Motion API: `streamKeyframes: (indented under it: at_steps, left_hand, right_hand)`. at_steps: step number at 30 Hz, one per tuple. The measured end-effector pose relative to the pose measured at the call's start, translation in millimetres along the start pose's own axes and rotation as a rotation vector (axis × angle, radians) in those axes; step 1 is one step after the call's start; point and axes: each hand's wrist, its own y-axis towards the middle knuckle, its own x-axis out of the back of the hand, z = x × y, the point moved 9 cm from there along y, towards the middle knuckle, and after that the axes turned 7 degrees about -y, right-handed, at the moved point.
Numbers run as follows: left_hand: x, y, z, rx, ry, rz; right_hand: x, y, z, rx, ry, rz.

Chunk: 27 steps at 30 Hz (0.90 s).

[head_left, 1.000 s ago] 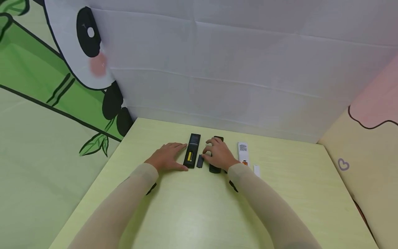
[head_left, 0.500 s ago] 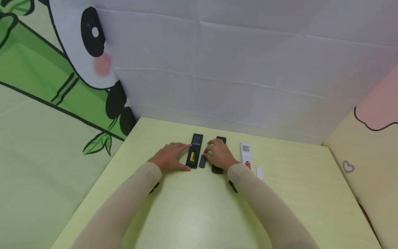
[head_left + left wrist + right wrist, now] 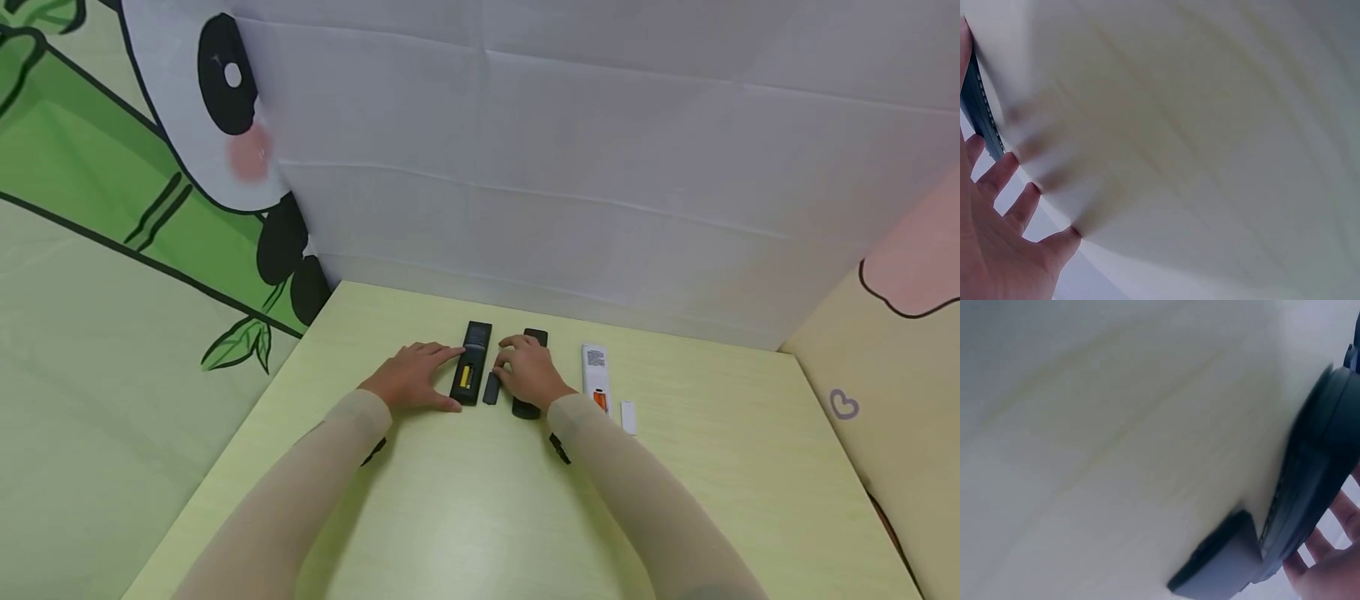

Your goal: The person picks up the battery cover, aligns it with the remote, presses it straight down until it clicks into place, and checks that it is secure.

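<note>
My left hand (image 3: 415,377) rests on the table with spread fingers, its forefinger touching or almost touching the left edge of a black remote control (image 3: 471,364). That remote's battery compartment is uncovered, and a yellow battery (image 3: 466,377) shows inside. Just right of it lies a dark battery cover (image 3: 491,388). My right hand (image 3: 528,372) lies across a second black remote (image 3: 526,409), fingers loosely bent, thumb and forefinger close to the cover's top; contact cannot be told. The right wrist view shows a cover (image 3: 1219,565) beside the second remote (image 3: 1313,469).
To the right lies a white remote (image 3: 596,371) with an orange battery showing, and a white battery cover (image 3: 628,417) next to it. The pale table (image 3: 480,517) meets a white cloth wall (image 3: 525,167) at the back and printed cloth at both sides.
The head view has shifted slightly, so everything appears a little further right. My left forefinger has come closer to the first black remote. My right hand has edged slightly left relative to the remotes.
</note>
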Motion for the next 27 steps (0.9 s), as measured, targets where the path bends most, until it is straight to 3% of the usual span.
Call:
streamKeyframes:
  at_steps: [3,9,16,22,27]
  left_hand:
    - [0.3,-0.7,-1.0,0.001,0.003,0.004]
    - [2.0,-1.5,-2.9,0.003,0.004,0.004]
    - [2.8,-2.2,-4.9,-0.001,0.006,0.001]
    - [5.5,-4.5,-8.4,-0.01,0.017,-0.006]
    - [5.0,-4.9,-8.6,-0.011,0.017,-0.006]
  right_hand:
    - [6.0,-1.8,7.1,0.01,0.001,0.01]
    - [39.9,-12.2,37.0,-0.025,0.092,0.05]
    - [45.9,-8.6,47.6,-0.063,0.153,0.104]
    - [45.5,-7.9,42.5,-0.036,0.164,0.045]
    - [54.6,-8.2,47.3,-0.059,0.169,0.054]
